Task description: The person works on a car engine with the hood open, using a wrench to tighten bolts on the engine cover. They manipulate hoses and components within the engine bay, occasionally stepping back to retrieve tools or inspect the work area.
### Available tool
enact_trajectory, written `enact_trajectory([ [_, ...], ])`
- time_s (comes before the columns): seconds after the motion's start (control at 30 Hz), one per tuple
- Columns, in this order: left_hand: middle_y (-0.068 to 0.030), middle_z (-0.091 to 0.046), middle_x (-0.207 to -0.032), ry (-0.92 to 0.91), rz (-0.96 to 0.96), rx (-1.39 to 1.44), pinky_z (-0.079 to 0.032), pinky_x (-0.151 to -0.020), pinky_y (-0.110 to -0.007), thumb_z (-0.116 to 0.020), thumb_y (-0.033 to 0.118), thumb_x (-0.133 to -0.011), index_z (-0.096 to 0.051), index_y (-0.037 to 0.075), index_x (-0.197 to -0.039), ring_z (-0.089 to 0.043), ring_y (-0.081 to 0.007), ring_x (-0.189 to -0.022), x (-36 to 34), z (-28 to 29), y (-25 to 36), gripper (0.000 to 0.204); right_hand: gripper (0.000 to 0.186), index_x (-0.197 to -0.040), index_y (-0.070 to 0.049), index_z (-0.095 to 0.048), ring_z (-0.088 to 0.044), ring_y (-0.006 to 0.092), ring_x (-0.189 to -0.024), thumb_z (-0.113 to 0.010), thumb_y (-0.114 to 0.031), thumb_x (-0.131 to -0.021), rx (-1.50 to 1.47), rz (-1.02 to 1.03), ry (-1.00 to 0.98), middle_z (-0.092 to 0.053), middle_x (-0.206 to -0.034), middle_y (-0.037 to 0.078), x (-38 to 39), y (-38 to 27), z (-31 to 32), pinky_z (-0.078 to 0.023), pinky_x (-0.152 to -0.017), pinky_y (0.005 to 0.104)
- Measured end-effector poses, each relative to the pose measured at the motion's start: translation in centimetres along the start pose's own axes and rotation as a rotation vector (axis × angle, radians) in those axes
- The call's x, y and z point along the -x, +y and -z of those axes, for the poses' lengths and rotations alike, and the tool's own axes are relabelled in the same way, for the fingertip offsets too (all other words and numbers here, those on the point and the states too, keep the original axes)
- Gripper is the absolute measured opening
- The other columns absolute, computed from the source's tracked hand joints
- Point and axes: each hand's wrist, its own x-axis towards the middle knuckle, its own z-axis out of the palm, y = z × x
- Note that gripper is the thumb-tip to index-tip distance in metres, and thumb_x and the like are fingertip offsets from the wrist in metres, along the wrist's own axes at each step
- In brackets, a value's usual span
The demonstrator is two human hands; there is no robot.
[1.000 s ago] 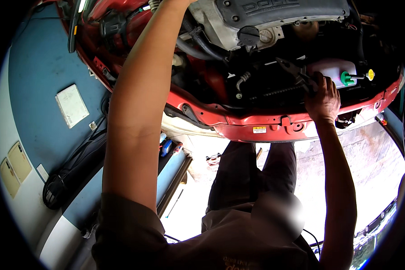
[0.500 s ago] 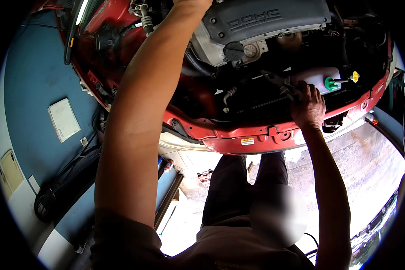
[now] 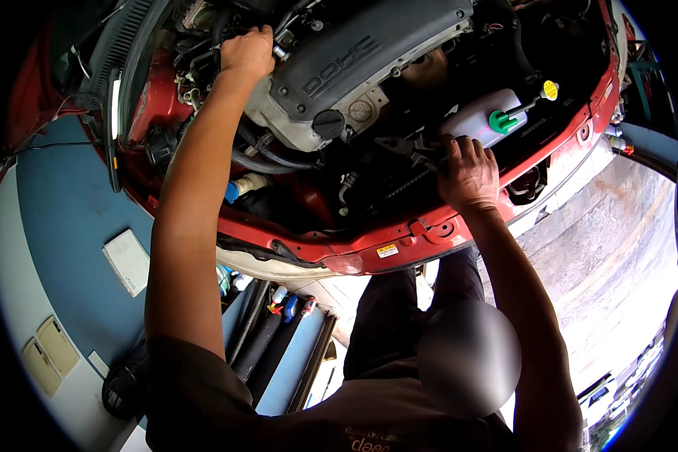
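Note:
My left hand reaches over the far left side of the engine, beside the dark engine cover. Its fingers curl down among hoses and metal fittings; whatever they grip is hidden. Nearer the front, my right hand is closed round the handles of a pair of pliers. The pliers' jaws point left, above the dark space behind the red front panel. Just beyond that hand lies a whitish fluid reservoir with a green cap.
A round black oil cap sits at the engine cover's near end. Black hoses run below it, close to a blue-capped neck. A yellow-topped dipstick stands right of the reservoir. Bottles stand at lower left.
The view has shifted and turned, bringing more of the engine's left side and my whole left hand into sight. My right hand still holds the pliers near the reservoir.

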Motion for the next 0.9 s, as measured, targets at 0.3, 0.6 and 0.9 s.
enact_trajectory([
  [0.3, -0.0119, -0.065, -0.127, -0.097, 0.028, -0.012, -0.055, -0.091, -0.045, -0.073, 0.026, -0.078, -0.055, 0.011, -0.13, -0.068, -0.0329, -0.111, -1.2, 1.4, 0.2, 0.057, 0.056, -0.122, -0.01, -0.058, -0.058, 0.027, -0.107, -0.074, -0.024, -0.071, -0.02, 0.001, -0.03, -0.059, -0.11, 0.01, 0.0, -0.1, 0.6, -0.048, -0.085, 0.0405],
  [0.6, -0.0092, -0.063, -0.133, -0.305, 0.053, -0.046, -0.05, -0.1, -0.043, -0.078, 0.036, -0.076, -0.059, 0.014, -0.131, -0.061, -0.0296, -0.124, -2.6, 2.3, 0.1, 0.062, 0.052, -0.122, -0.011, -0.059, -0.058, 0.0271, -0.106, -0.072, -0.021, -0.072, -0.042, 0.007, -0.004, -0.06, -0.108, 0.009, 0.1, 0.0, 0.7, -0.048, -0.085, 0.041],
  [0.9, -0.0078, -0.055, -0.134, -0.017, 0.118, 0.189, -0.053, -0.093, -0.046, -0.076, 0.02, -0.078, -0.049, 0.016, -0.137, -0.06, -0.0342, -0.119, 1.6, 2.6, 1.1, 0.065, 0.042, -0.114, -0.011, -0.061, -0.059, 0.0259, -0.096, -0.068, -0.017, -0.072, -0.093, 0.027, 0.078, -0.058, -0.098, 0.008, 0.2, 0.4, 0.2, -0.046, -0.081, 0.0394],
])
